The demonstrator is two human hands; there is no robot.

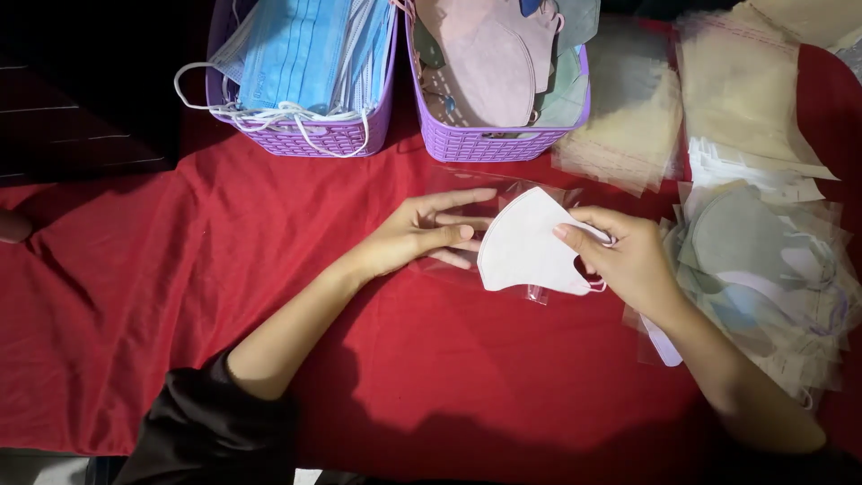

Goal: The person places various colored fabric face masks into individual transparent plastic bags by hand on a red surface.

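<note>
The left hand (422, 232) presses flat, fingers spread, on a clear plastic sleeve (453, 211) mid-surface, while the right hand (628, 260) pinches the folded white mask (525, 247) at its right edge. Two purple baskets (489, 142) crowd the far edge and bagged masks (763, 260) pile right; the red cloth (180, 296) lies open left and near.

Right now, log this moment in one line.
left hand: on clear bag | right hand: holds white mask | surface: red cloth
</note>
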